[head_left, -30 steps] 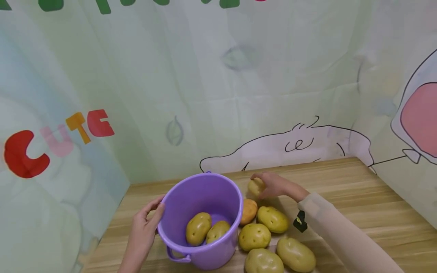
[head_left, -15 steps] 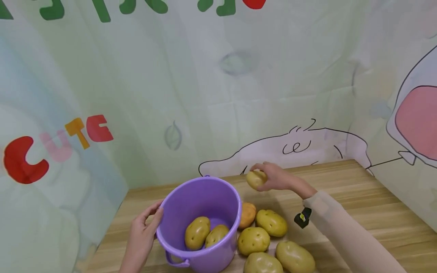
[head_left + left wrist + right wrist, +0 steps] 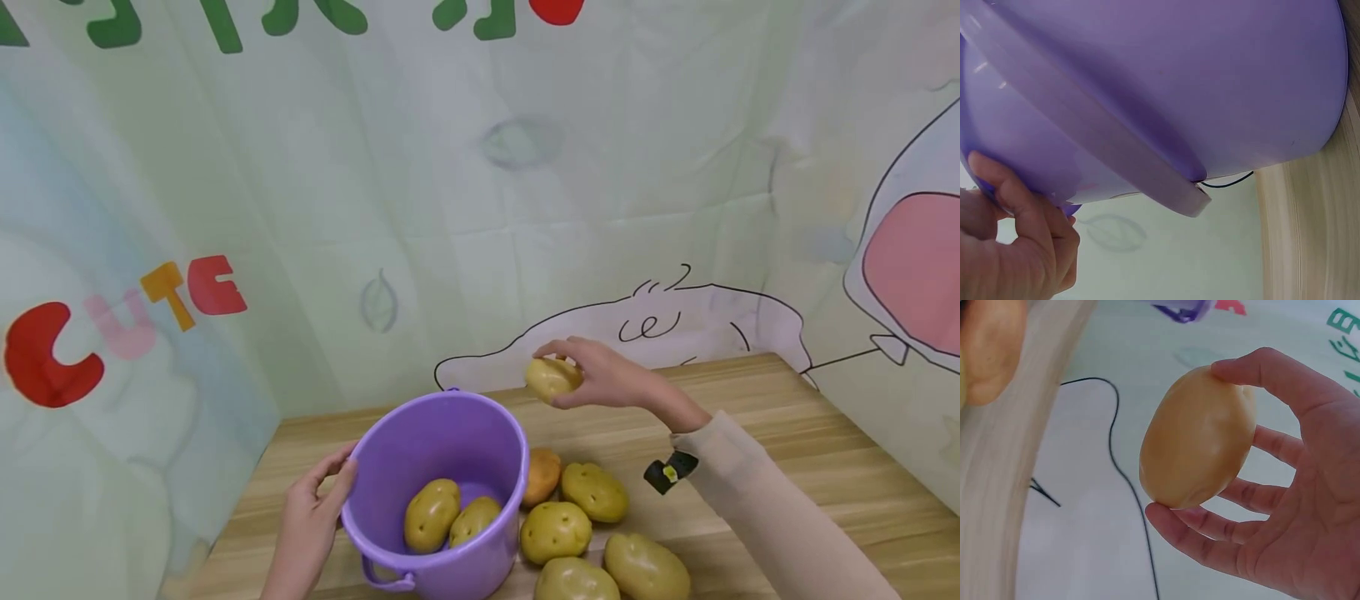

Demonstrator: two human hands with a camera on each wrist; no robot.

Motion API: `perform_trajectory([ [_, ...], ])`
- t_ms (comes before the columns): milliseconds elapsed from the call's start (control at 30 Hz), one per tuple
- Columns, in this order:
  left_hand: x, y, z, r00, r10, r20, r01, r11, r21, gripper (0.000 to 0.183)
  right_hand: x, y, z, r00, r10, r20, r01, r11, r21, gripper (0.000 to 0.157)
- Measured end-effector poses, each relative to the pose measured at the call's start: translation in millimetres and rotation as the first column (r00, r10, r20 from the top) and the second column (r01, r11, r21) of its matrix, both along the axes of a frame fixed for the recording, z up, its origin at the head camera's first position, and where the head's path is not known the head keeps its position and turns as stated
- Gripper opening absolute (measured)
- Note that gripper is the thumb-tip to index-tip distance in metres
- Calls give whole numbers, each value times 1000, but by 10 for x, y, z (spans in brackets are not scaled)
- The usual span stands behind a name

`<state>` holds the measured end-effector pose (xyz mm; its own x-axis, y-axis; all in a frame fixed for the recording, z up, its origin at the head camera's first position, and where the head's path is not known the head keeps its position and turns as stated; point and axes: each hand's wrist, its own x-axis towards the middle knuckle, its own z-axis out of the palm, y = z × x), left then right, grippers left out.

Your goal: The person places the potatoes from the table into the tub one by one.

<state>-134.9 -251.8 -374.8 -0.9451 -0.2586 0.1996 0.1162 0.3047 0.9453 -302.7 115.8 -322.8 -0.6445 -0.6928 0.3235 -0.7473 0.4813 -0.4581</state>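
A purple bucket stands on the table with two potatoes inside. My left hand grips its rim at the left side; in the left wrist view that hand's fingers lie against the outside of the rim, beside the bucket's hanging handle. Up behind the bucket's right side, my right hand holds a pale yellow potato clear of the table. In the right wrist view the thumb presses one end of this potato and the fingers reach round to the other.
Right of the bucket lie several more potatoes and an orange-brown one close to its wall. The wooden table meets a printed cloth backdrop at the back and sides. A black band hangs at the right sleeve.
My right hand has lifted the pale potato off the table at the back and moved it up and slightly left. The left hand stays on the bucket rim.
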Motion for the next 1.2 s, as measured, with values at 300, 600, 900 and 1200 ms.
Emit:
perform_trajectory([
  [300,11,12,14,1000,8,11,-8,1000,1,40,188,-101,251,998,66,-18,-67,996,-52,60],
  [600,11,19,16,1000,8,17,-8,1000,8,40,349,-200,400,993,118,-11,-118,991,-64,58],
  [900,10,25,28,1000,3,6,-3,1000,10,41,419,-249,473,989,147,6,-146,988,-53,58],
  [1200,14,10,18,1000,-4,0,4,1000,13,40,534,-361,507,974,228,8,-227,972,-54,62],
])
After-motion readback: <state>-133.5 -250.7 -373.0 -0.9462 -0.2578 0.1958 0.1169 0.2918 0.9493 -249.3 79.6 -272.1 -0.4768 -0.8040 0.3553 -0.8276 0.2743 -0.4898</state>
